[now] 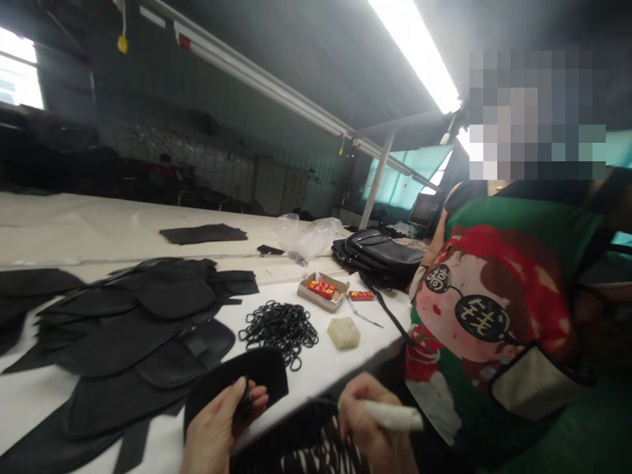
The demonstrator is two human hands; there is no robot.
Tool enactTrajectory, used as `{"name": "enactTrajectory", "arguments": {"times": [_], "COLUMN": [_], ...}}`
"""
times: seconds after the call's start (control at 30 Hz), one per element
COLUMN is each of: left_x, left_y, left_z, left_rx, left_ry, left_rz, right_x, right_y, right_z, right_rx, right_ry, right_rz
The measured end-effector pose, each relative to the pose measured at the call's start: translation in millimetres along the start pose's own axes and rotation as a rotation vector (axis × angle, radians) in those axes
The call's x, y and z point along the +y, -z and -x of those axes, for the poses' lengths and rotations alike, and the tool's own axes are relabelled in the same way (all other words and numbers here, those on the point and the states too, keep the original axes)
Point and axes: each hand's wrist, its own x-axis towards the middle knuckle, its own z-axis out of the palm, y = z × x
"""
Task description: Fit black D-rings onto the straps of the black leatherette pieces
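Note:
My left hand (214, 424) is closed on a curved black leather-like piece (269, 368), its thumb pressing a small dark part against it. That small part is too dark to make out. My right hand (365, 408) is wrapped round a tool with a thick whitish handle (397, 416); its working end is hidden. Beyond the left hand lies a heap of black metal-looking rings (279, 329), several of them D-shaped. A pale yellowish block, perhaps wax (344, 333), sits to the right of the rings.
Stacked black bag pieces (148, 322) cover the table's left. Behind the block are a small cardboard box (323, 299) holding a red packet, another red packet (361, 295), and a pen (365, 315). Black bags (380, 253) and clear plastic (316, 237) lie farther back. A person in a green apron (474, 217) stands close at right.

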Motion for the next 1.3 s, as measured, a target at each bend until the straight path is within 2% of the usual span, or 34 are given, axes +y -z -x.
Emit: {"name": "enactTrajectory", "arguments": {"times": [0.03,0.1,0.2,0.37,0.73,0.87,0.97,1.1,1.23,1.3], "left_x": [1.6,2.7,1.4,-0.5,-1.4,-0.9,-0.6,0.2,-0.1,-0.6], "left_y": [-2.4,-6.3,-9.1,-10.3,-16.6,-19.2,-19.9,-22.8,-26.6,-28.0], "left_z": [5.7,12.8,15.7,15.3,10.5,10.9,10.9,9.4,7.3,6.7], "left_rx": [-0.051,-0.051,-0.027,0.015,0.089,0.124,0.163,0.187,0.242,0.265], "left_ry": [-0.028,-0.066,-0.078,-0.058,-0.035,-0.032,-0.031,-0.018,-0.013,-0.017], "left_rz": [-0.005,-0.015,-0.049,-0.097,-0.155,-0.177,-0.201,-0.221,-0.232,-0.238], "right_x": [-0.8,0.9,12.2,35.2,66.4,77.3,84.4,96.0,112.3,118.0], "right_y": [2.6,7.6,13.9,23.1,44.7,51.8,58.2,69.5,83.9,90.0], "right_z": [-5.1,-16.0,-28.6,-36.2,-48.5,-49.1,-49.2,-50.2,-53.2,-55.1], "right_rx": [0.012,0.012,-0.039,-0.059,-0.025,0.017,0.004,-0.062,-0.23,-0.272], "right_ry": [-0.063,-0.116,-0.187,-0.281,-0.293,-0.25,-0.136,0.15,0.527,0.639], "right_rz": [-0.147,-0.442,-0.626,-0.727,-0.714,-0.567,-0.353,0.027,0.487,0.633]}}
